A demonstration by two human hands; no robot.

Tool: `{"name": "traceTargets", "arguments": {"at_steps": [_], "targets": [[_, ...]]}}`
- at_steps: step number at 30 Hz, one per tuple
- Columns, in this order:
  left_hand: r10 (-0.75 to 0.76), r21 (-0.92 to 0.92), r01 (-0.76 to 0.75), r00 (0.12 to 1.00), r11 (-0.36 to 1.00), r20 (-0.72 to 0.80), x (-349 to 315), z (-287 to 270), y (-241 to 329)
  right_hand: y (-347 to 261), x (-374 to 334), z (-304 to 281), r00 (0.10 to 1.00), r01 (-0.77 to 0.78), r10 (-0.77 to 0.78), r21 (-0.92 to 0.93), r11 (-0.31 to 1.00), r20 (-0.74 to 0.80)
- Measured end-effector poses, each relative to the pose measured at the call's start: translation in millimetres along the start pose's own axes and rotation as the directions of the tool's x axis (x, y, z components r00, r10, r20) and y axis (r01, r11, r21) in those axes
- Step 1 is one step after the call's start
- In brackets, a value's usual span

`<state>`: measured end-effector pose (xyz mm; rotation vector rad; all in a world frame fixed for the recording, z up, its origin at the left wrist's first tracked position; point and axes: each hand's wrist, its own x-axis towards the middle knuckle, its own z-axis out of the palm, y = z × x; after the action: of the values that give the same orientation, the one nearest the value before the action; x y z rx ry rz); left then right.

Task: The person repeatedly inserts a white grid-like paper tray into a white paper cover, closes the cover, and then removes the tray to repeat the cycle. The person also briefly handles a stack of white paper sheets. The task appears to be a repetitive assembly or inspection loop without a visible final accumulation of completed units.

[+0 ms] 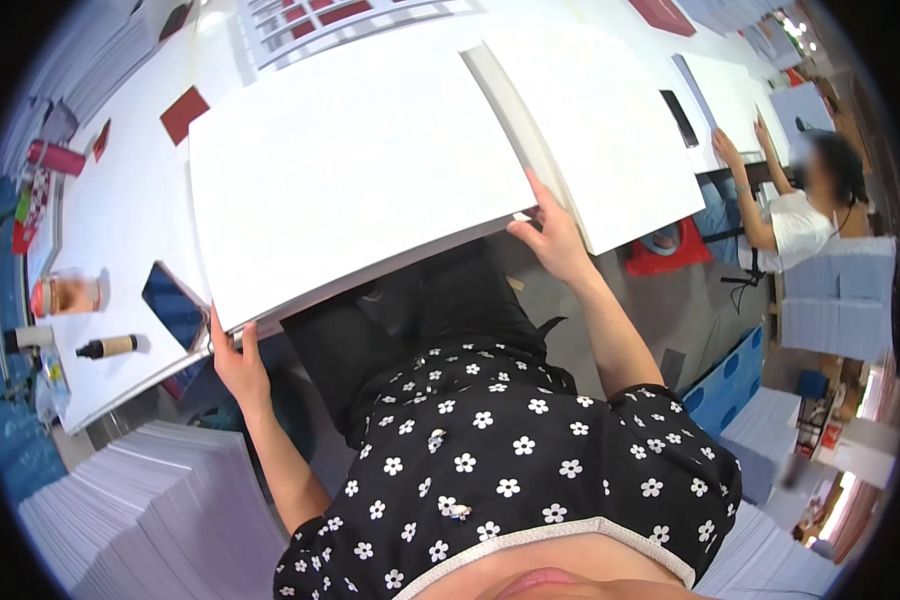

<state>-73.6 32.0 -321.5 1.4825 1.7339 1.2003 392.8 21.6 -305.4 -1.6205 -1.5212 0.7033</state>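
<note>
At table's edge, left hand (235, 360) and right hand (553, 235) grip overhanging white sheets (355, 180).

both hands' grips (232, 352) (552, 232) closed, arms outstretched.

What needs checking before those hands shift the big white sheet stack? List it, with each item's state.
1. Left hand grips the near-left corner of the white sheet stack: ok.
2. Right hand holds the near-right corner: ok.
3. Stack edges aligned: cannot tell; layers show along the near edge.
4. Phone clear of the stack: not ok, it lies right beside the left corner.
5. Small bottle and jar clear: ok, they are apart at the left.
6. Second white stack clear: not ok, it appears to abut.
</note>
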Motion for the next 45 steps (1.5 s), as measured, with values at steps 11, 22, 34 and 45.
{"name": "traceTargets", "arguments": {"at_steps": [11, 22, 34, 45], "targets": [[-0.006, 0.222, 0.006, 1.000, 0.975, -0.001, 3.7, -9.3, 5.4, -19.9, 6.6, -4.6, 0.990, -0.101, 0.097, -0.032, 0.994, -0.100], [0.187, 0.152, -0.178, 0.981, 0.972, -0.049, 3.5, -8.2, -23.1, -17.9, 13.3, -17.8, 0.994, -0.102, 0.096, -0.150, 0.984, -0.046], [-0.208, -0.413, 0.164, 0.976, 0.896, -0.064, 76.7, 14.5, -41.6, -81.2, 265.5, -35.8, 0.885, 0.451, -0.448, -0.474, 0.756, 0.127], [-0.125, -0.280, 0.070, 0.975, 0.957, -0.184, 68.2, 20.6, -56.2, -49.8, 478.7, 96.2, 0.914, 0.396, -0.048, -0.856, 0.332, 0.404]]}}
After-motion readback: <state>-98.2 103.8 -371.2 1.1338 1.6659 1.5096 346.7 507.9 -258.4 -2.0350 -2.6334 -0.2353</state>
